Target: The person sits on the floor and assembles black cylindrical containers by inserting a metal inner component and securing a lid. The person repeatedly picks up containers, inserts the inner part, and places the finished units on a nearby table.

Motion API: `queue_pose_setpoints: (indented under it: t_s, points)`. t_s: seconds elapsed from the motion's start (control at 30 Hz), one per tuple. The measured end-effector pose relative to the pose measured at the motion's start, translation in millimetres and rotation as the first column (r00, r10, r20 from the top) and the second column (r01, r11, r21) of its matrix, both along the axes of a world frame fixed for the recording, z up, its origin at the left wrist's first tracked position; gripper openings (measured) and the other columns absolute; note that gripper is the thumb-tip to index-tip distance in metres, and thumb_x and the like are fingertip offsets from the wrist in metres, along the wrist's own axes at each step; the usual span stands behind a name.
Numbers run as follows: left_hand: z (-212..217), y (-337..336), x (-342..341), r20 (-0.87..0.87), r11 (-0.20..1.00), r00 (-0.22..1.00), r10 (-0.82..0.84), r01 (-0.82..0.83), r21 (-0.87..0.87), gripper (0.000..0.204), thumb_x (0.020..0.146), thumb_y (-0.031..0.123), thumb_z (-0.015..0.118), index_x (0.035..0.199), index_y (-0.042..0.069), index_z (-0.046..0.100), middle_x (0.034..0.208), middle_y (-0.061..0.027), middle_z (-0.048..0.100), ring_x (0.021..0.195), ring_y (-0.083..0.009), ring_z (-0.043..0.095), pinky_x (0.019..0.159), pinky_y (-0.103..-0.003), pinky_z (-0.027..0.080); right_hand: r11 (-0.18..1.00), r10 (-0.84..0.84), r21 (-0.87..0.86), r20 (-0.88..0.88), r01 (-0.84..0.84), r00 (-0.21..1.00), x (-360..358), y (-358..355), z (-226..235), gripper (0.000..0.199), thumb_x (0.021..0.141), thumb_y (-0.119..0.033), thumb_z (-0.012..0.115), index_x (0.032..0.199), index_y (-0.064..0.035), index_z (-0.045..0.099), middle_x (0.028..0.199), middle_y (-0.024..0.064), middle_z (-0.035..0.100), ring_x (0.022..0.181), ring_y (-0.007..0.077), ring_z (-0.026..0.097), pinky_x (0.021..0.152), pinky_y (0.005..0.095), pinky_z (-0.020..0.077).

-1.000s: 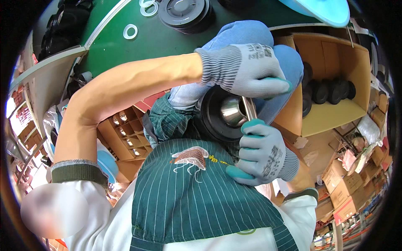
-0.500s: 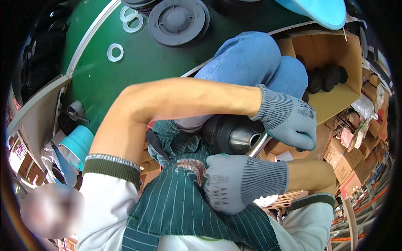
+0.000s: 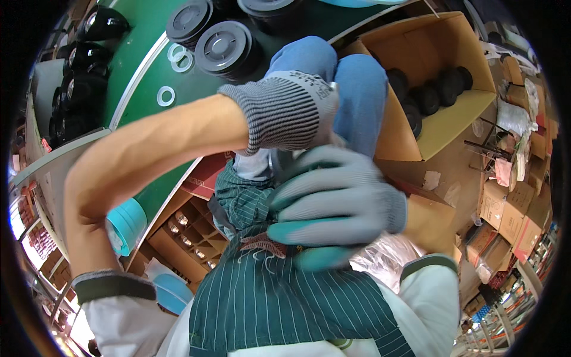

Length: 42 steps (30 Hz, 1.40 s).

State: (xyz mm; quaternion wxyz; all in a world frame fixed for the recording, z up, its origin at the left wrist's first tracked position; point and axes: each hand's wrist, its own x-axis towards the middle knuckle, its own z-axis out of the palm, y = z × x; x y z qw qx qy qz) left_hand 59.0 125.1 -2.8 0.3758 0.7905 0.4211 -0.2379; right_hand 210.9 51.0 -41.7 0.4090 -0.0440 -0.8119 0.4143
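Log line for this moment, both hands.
left hand: gloved, over lap, grip hidden | right hand: gloved, blurred, in front of apron, contents hidden | nearby: green table, black parts in box

Both gloved hands meet over the lap. The left hand (image 3: 291,113) reaches across from the far left, forearm bare; the right hand (image 3: 336,202) lies nearer, fingers curled leftward, blurred.

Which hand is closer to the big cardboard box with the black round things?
Right. The right hand sits just beside the box; the left hand is farther left.
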Motion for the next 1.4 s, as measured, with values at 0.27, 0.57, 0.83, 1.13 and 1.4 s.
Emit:
queue_pose_setpoints:
  t_s: [0.27,0.57,0.83,1.13,1.4]
  points:
    - [8.1,-25.8,58.2,-0.526,0.959,0.824,0.213,-0.28,-0.051,0.064,0.096,0.045,0.068,0.128,-0.01,0.061,0.102,-0.0186,0.074,0.088,-0.0283,0.073,0.076,-0.039,0.06,0.403,-0.659,-0.676,0.254,0.617,0.708,52.8,-102.3,-88.3,0.061,0.111,-0.047,0.035,0.138,0.0033,0.057,0.123,0.0226,0.069,0.113,0.0313,0.069,0.1,0.0398,0.0552]
    - [4.5,-65.7,53.3,-0.408,0.872,0.779,0.477,-0.476,0.112,0.089,0.092,0.049,0.073,0.146,-0.012,0.039,0.135,-0.0293,0.063,0.125,-0.0362,0.064,0.106,-0.043,0.053,0.502,-0.635,-0.706,0.091,0.499,0.767,66.2,-68.2,-125.8,0.055,0.111,-0.037,0.044,0.146,0.005,0.05,0.139,0.0226,0.061,0.122,0.0309,0.064,0.106,0.0418,0.0499]
    - [3.7,-83.6,42.5,-0.278,0.873,0.83,0.483,-0.43,0.23,0.083,0.096,0.052,0.068,0.137,-0.013,0.037,0.11,-0.033,0.069,0.103,-0.0394,0.073,0.083,-0.045,0.059,-0.229,-0.076,-0.926,-0.292,-0.302,0.953,-0.9,63.7,-102.2,0.044,0.106,-0.044,0.057,0.119,-0.0034,0.068,0.105,0.0107,0.074,0.095,0.0242,0.073,0.086,0.0389,0.0605]
    - [-16.5,-80.8,47.8,-0.214,0.808,0.785,0.582,-0.529,0.26,0.09,0.084,0.058,0.076,0.132,-0.013,0.047,0.114,-0.03,0.07,0.107,-0.039,0.072,0.089,-0.044,0.059,-0.191,-0.222,-0.925,-0.284,-0.328,0.933,-9.0,52.1,-113.9,0.028,0.103,-0.037,0.065,0.11,-0.0093,0.065,0.081,-0.0002,0.066,0.077,0.0169,0.067,0.075,0.033,0.0581]
    - [-12.6,-83.1,24.6,-0.039,0.912,0.942,0.335,-0.313,0.265,0.076,0.086,0.048,0.077,0.123,-0.009,0.043,0.094,-0.0269,0.07,0.09,-0.0423,0.072,0.078,-0.046,0.059,-0.116,-0.352,-0.941,-0.26,-0.317,0.899,8.2,40.9,-119.1,0.032,0.106,-0.033,0.06,0.118,-0.0029,0.06,0.085,0.0073,0.07,0.083,0.0248,0.073,0.083,0.036,0.0593]
